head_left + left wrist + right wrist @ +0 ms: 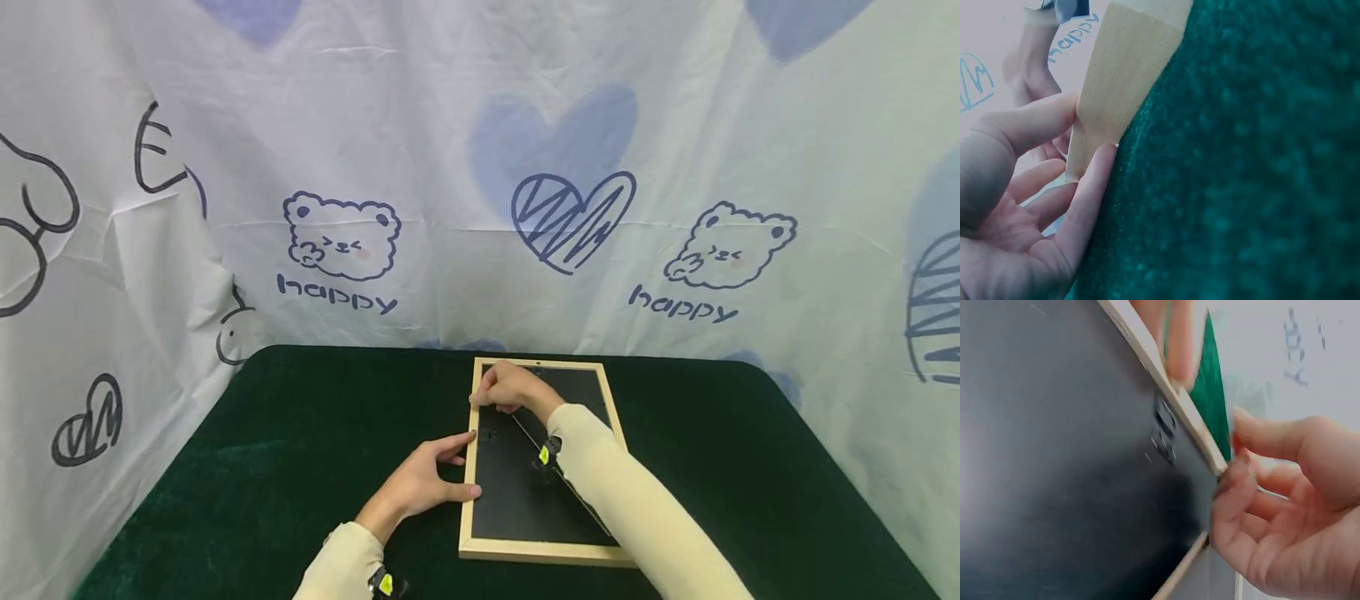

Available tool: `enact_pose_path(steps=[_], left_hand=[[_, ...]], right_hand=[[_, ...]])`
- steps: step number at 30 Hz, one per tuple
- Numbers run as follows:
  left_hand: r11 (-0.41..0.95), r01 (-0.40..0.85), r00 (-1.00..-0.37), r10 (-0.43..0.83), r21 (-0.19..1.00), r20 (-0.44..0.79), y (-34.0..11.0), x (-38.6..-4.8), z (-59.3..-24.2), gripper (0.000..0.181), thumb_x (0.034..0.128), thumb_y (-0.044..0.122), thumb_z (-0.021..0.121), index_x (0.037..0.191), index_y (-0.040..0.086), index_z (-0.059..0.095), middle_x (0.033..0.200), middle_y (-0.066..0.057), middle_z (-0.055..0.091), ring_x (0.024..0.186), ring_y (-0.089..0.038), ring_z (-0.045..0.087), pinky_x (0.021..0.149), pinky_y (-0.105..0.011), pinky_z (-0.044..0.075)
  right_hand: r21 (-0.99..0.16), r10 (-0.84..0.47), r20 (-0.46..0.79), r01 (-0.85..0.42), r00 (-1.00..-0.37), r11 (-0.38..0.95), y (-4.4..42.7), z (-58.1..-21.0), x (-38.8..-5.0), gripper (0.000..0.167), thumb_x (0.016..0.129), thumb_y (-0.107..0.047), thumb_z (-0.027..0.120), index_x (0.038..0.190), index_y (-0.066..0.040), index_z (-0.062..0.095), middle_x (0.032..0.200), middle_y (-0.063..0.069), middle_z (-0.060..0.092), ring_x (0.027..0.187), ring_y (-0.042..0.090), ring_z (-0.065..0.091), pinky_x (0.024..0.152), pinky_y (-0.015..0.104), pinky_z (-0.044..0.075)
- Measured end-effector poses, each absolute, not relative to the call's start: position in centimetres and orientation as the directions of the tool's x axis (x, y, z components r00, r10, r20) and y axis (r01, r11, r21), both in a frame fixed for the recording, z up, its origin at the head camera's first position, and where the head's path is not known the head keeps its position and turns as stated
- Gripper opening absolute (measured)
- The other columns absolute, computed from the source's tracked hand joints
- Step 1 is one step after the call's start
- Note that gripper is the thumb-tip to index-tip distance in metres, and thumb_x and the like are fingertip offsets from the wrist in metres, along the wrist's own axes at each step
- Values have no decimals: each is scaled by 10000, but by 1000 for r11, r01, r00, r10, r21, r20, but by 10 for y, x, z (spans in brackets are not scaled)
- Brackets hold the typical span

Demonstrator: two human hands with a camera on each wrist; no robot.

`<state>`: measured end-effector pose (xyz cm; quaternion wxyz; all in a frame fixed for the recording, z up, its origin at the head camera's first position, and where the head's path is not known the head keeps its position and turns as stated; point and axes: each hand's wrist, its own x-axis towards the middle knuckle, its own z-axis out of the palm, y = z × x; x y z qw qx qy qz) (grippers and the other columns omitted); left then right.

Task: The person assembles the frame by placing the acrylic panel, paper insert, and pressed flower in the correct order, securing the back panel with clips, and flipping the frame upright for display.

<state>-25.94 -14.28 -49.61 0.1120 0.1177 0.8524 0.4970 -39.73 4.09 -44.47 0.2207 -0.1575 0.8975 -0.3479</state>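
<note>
A picture frame (547,552) with a pale wooden border lies on the green cloth, its black backing board (525,500) facing up. My left hand (420,482) grips its left rail; in the left wrist view, thumb and fingers lie on opposite sides of the wood (1125,62). My right hand (513,388) reaches across the board to the upper left rail. Its curled fingers pinch at the rail's edge (1210,453) in the right wrist view, partly hiding the contact. A small clip (1164,428) sits on the board beside that rail. A thin pale strip (588,510) runs diagonally over the board.
Dark green cloth (315,425) covers the table around the frame. Behind and to the left hangs a white curtain (450,150) printed with hearts and bears. The right forearm sleeve (637,492) crosses over the frame's lower right side.
</note>
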Motion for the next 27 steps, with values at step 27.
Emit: enact_pose_path(steps=[27], left_hand=[[477, 132, -935, 351, 869, -51, -145, -258, -492, 901, 724, 230, 950, 1515, 138, 527, 1381, -107, 665, 1252, -292, 603, 1030, -513, 544]], right_hand=[[-713, -679, -229, -355, -697, 604, 45, -454, -319, 140, 830, -124, 863, 733, -75, 775, 668, -97, 641, 566, 66, 492, 512, 191, 418]])
